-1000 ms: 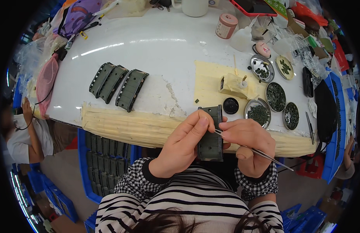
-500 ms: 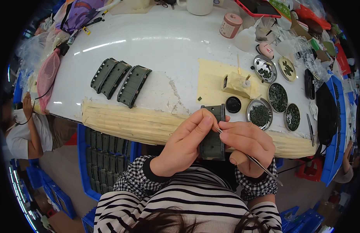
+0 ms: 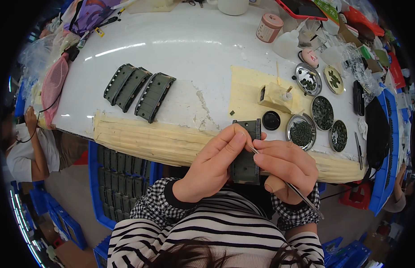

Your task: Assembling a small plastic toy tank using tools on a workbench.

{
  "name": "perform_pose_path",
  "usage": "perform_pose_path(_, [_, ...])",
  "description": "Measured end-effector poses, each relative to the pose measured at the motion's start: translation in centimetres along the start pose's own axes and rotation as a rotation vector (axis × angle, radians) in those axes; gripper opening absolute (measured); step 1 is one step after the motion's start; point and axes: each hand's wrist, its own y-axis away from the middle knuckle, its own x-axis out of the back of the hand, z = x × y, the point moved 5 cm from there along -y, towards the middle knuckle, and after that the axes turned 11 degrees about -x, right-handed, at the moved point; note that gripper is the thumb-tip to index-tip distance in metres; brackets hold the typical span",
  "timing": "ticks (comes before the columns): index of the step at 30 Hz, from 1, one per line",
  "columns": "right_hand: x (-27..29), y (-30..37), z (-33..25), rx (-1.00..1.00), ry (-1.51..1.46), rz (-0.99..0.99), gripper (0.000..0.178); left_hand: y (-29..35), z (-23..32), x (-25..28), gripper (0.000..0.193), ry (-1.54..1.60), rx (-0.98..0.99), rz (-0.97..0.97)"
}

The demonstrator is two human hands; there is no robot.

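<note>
Landmark: dark green ribbed part (image 3: 246, 154), held upright over the padded front edge of the white table (image 3: 185, 53).
Left hand (image 3: 212, 167): clasps the left side of the ribbed part; thumb and forefinger reach across its upper face.
Left grip: closed around the ribbed part.
Right hand (image 3: 285, 167): just right of the ribbed part, fingers curled and touching its right edge.
Right grip: pinches a thin metal tool (image 3: 288, 185); the tip meets the ribbed part near its upper right, and the shaft runs down and to the right past the wrist.
Finished parts (image 3: 138, 91): three similar dark green ribbed pieces lying side by side on the table, well apart to the upper left of the ribbed part.
Black cap (image 3: 271, 120): small round item on the table just above and right of the ribbed part.
Metal dishes (image 3: 321, 107): several round dishes of small dark green pieces, up and to the right of the ribbed part.
Taped block (image 3: 275, 96): beige wrapped block above the ribbed part, on a beige mat.
Blue crate (image 3: 116, 174): below the table edge, lower left of the ribbed part, holding rows of dark green pieces.
Other person (image 3: 26, 143): seated far left of the ribbed part.
</note>
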Motion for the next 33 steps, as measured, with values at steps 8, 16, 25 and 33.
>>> perform_pose_path(8, [0.09,-0.16,-0.17,0.013,0.027,-0.021,0.040,0.15,-0.27,0.56,0.027,-0.039,0.029,0.002])
perform_pose_path(16, [0.00,0.05,-0.09,-0.004,0.023,-0.008,0.043,0.12,-0.33,0.42,0.025,-0.033,-0.014,-0.019])
perform_pose_path(25, [0.37,-0.02,0.10,-0.074,-0.037,-0.035,0.037,-0.04,-0.17,0.20,0.025,-0.097,-0.025,0.013])
perform_pose_path(33, [0.34,0.29,0.59,-0.149,-0.092,-0.046,0.036,0.06,-0.32,0.39,0.025,-0.066,-0.005,0.000])
